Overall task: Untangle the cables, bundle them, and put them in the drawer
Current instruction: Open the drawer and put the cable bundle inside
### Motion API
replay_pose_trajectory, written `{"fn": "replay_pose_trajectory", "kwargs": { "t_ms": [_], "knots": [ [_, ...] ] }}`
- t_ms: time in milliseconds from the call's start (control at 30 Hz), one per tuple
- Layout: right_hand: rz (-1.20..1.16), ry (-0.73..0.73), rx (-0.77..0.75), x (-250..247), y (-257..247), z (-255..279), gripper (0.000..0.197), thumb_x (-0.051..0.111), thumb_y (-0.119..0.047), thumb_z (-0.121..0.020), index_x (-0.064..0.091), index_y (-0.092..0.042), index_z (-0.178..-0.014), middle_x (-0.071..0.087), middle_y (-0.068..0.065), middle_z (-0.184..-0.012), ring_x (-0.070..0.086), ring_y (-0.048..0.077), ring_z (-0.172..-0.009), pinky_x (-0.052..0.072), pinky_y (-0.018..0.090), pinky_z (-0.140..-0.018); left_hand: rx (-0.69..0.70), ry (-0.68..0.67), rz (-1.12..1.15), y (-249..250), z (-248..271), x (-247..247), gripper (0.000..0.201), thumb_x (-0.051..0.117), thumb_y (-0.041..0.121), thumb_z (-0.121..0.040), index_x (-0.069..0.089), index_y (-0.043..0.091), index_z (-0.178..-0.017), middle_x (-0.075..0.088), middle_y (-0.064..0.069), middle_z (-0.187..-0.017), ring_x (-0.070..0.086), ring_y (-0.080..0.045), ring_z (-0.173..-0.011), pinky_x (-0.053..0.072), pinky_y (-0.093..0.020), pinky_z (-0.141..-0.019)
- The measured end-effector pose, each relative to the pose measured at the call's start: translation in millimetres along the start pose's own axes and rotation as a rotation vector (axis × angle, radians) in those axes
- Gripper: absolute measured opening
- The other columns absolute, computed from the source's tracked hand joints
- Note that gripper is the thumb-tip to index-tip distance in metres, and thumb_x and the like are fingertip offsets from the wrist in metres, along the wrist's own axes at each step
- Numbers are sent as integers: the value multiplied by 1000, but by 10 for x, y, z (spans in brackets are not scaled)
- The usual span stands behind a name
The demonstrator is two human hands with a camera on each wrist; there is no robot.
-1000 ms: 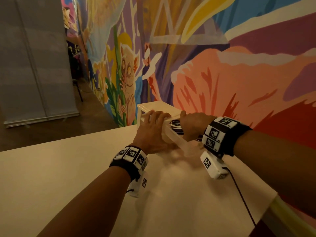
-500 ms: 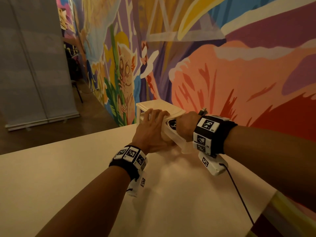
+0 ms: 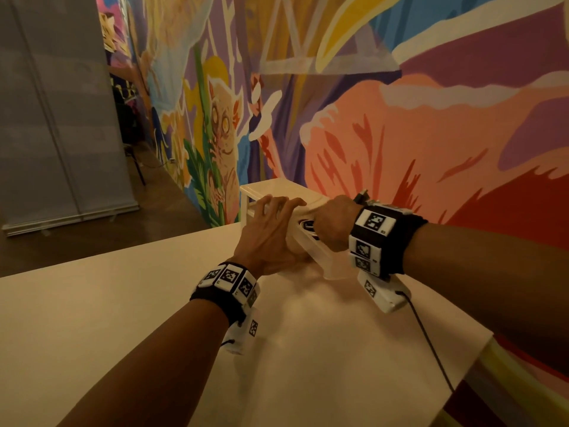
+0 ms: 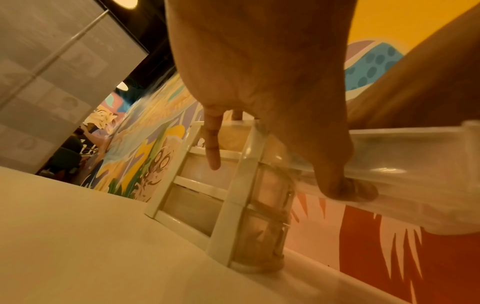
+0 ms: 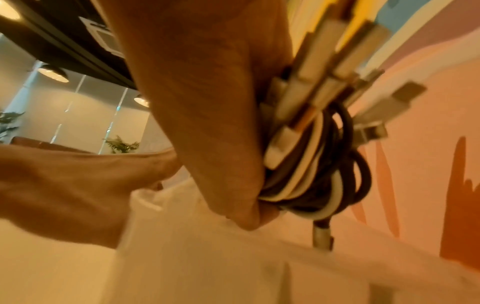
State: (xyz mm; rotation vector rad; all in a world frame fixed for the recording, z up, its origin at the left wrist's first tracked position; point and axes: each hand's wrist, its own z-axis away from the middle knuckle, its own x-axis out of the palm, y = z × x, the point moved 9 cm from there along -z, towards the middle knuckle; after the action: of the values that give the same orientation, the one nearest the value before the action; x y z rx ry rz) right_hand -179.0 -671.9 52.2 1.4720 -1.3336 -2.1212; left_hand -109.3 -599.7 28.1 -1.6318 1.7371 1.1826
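Note:
A small white drawer unit (image 3: 274, 190) stands at the table's far edge, its translucent top drawer (image 3: 314, 257) pulled out towards me. My left hand (image 3: 271, 232) rests on the unit with straight fingers (image 4: 213, 148), and its thumb presses the drawer's rim (image 4: 405, 162). My right hand (image 3: 334, 223) grips a coiled bundle of black and white cables (image 5: 314, 164) just over the open drawer. The connectors (image 5: 324, 74) stick up out of the fist. Only a small part of the bundle (image 3: 308, 225) shows between the hands in the head view.
The pale table (image 3: 123, 318) stretches towards me, and its right edge lies close to a painted mural wall (image 3: 431, 134). Two lower drawers (image 4: 192, 205) of the unit are closed. A grey screen (image 3: 55, 118) stands at the far left across the floor.
My right hand has shifted a little left with the cable bundle, closer over the drawer. The left hand has stayed on the unit.

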Motion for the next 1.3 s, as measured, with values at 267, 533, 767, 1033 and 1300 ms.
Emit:
{"fn": "replay_pose_trajectory", "kwargs": {
  "t_ms": [267,533,767,1033,1300],
  "knots": [
    [-499,-2,115,28,24,-107,27,49,-36,-108,64,-15,-102,59,-2,-83,57,19,-70,48,32,-65,35,-38,-141,-95,5,83,88,72,73,-81,37,38,-153,30,-9,-167,18,-38,-153,35,-60,-117],
    [-1075,-362,-67,165,258,14,52,85,-40,-86,65,-11,-125,76,8,-122,75,26,-105,61,41,-95,42,-9,-156,-120,-25,96,87,72,74,-79,41,34,-150,33,-8,-164,20,-38,-153,45,-61,-109],
    [-1439,-164,114,575,843,84,76,75,-71,-82,67,-16,-133,67,2,-132,61,24,-125,51,45,-107,26,-55,-196,-110,-11,137,84,71,74,-80,40,34,-148,29,-9,-167,17,-40,-156,40,-61,-115],
    [-1683,-382,67,792,330,96,61,67,-65,-94,75,-10,-118,82,9,-101,77,20,-77,60,30,-70,12,-83,-90,-104,-52,-37,111,84,67,-70,28,35,-160,38,-1,-157,27,-32,-147,46,-57,-109],
    [-1759,-394,-7,752,223,216,60,60,-63,-99,73,-11,-125,81,9,-113,77,22,-97,60,33,-85,112,-170,21,-360,-192,-301,72,92,43,-75,57,43,-139,55,10,-141,46,-21,-133,42,-48,-111]
  ]
}}
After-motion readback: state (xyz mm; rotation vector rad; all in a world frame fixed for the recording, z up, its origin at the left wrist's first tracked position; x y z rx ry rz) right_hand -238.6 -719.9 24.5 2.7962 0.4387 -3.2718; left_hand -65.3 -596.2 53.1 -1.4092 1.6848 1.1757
